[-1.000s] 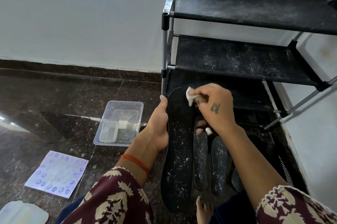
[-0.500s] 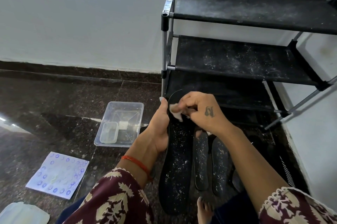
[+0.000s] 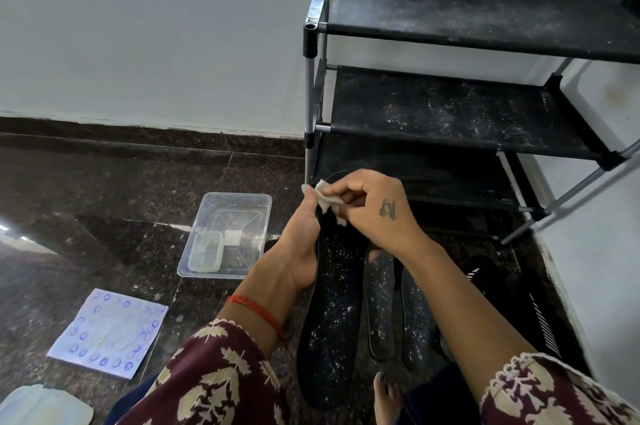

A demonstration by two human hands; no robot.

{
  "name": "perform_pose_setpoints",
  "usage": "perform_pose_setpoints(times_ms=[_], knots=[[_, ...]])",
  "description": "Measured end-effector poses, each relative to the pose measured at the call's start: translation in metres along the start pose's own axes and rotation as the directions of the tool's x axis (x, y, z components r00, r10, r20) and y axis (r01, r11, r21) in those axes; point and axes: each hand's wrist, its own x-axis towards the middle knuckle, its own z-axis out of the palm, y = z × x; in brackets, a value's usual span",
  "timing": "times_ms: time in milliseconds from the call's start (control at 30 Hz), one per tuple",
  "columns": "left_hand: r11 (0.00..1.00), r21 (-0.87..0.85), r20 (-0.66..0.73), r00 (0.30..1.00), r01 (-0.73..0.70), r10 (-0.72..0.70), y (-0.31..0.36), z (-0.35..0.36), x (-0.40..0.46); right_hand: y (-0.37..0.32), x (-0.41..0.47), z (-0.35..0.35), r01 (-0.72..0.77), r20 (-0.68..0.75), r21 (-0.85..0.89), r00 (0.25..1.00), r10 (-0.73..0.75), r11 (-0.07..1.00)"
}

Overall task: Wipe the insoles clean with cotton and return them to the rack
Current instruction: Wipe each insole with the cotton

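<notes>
Wiping the toe end of a dusty black insole with cotton, beside the rack.

The left hand (image 3: 300,244) gripped the left edge of the big insole (image 3: 332,317), thumb up along its rim, holding it tilted with its heel low near a bare foot (image 3: 386,397). The right hand (image 3: 375,213) pinched a white wad of cotton (image 3: 327,201) between thumb and curled fingers and pressed it on the insole's upper end, touching the left thumb. White specks covered the rest of the insole. Two smaller speckled insoles (image 3: 398,307) lay side by side on the floor just right of it. The black rack (image 3: 450,113) stood behind, against the wall, its shelves dusty. To the left, a clear tub (image 3: 242,203) held a small lidded box (image 3: 205,252); nearer lay a blue-printed sheet (image 3: 109,331).
</notes>
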Motion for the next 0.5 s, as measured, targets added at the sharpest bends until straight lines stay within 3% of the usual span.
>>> perform_pose_setpoints(times_ms=[167, 200, 267, 333, 500], knots=[[0.999, -0.016, 0.000, 0.999, 0.033, -0.033, 0.001, -0.001, 0.001, 0.004, -0.004, -0.017, -0.028, 0.202, -0.095, 0.978, 0.047, 0.995], [0.999, -0.014, -0.004, 0.999, 0.035, -0.035, 0.001, 0.000, 0.001, 0.008, -0.003, -0.020, -0.027, 0.167, -0.157, 0.984, 0.053, 0.987], [0.999, -0.023, -0.002, 0.999, 0.035, -0.036, 0.002, 0.001, 0.001, 0.013, -0.001, -0.023, -0.019, -0.039, -0.266, 0.999, 0.009, 0.964], [0.999, -0.025, 0.019, 0.999, 0.036, -0.036, 0.002, 0.003, 0.000, 0.014, 0.001, -0.020, -0.013, -0.231, -0.242, 0.972, -0.045, 0.970], [1.000, 0.024, -0.006, 1.000, 0.019, -0.019, 0.001, 0.004, -0.002, 0.012, 0.000, -0.001, 0.043, -0.160, -0.317, 0.982, -0.098, 0.947]])
